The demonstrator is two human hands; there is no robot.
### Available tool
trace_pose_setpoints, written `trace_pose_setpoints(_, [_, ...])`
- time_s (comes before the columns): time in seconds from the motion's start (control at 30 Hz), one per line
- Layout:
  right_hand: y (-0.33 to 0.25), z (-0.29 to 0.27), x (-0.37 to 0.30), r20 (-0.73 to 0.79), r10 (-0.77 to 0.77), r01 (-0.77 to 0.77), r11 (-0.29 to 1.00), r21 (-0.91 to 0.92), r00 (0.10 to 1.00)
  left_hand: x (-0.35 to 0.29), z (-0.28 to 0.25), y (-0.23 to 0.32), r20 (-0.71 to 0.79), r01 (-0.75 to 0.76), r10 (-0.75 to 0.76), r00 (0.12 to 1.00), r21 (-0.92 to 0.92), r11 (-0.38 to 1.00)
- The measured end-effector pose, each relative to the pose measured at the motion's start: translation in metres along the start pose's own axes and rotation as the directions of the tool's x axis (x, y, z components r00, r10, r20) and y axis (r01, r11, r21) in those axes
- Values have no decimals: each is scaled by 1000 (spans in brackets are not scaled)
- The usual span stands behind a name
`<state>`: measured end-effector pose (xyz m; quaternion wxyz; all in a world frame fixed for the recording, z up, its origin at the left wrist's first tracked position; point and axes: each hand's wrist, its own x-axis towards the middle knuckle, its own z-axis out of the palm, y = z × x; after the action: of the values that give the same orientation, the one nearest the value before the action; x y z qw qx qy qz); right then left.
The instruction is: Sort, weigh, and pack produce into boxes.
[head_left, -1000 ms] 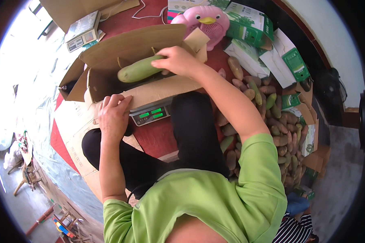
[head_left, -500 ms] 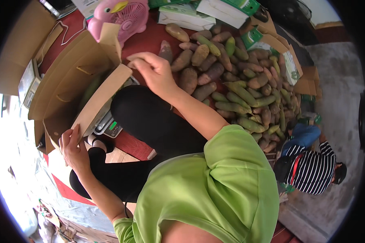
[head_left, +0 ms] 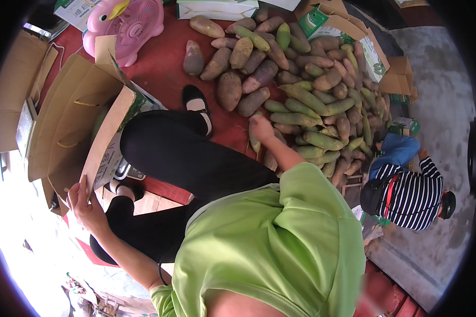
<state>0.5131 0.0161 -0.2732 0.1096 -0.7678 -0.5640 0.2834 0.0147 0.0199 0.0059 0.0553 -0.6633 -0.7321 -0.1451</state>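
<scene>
At the left, a tall cardboard box (head_left: 103, 145) stands open, with rope loops on its inner wall and printing on its outer side. My left hand (head_left: 85, 208) pinches the near end of its rim. What lies at the bottom of the box is mostly hidden. Further right, my right hand (head_left: 262, 128) is closed around a long green radish (head_left: 255, 142) at the near edge of a large heap of green and brownish-purple radishes (head_left: 301, 111). Under the box, part of a scale (head_left: 135, 174) shows beside my knee.
A pink bird-shaped fan (head_left: 124, 26) stands behind the box. Opened cartons (head_left: 373, 58) border the heap at the far right. Another person in a striped shirt (head_left: 410, 206) bends down at the right. My shoe (head_left: 197, 105) rests on the red floor covering.
My right hand has left the box's far corner, swung right and closed on a radish. My left hand stays on the rim. The view has shifted, and my far foot now shows.
</scene>
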Motion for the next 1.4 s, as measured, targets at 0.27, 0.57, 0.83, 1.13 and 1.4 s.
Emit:
trace_pose_setpoints(0.27, [70, -99, -2, -641, 484, -598, 800, 48, 596, -3, 0, -1, -1, 13, -13, 1000, 12, 1000])
trace_pose_setpoints(0.57, [148, -100, 11, -421, 813, -504, 580, 639, 402, -3, -8, 7, -21, 46, -45, 999, 55, 997])
trace_pose_setpoints(0.83, [117, -93, 36, -258, 786, -531, 581, 617, 561, -4, -20, 16, 27, 163, -165, 986, 52, 985])
trace_pose_setpoints(1.13, [67, -88, 41, -369, 508, -286, 810, 511, 778, 1, -17, 10, -10, 99, -99, 995, -54, 994])
trace_pose_setpoints(1.4, [-75, -115, 58, -286, -199, 212, 977, 16, 937, -1, -25, 7, 4, 104, -104, 995, -67, 992])
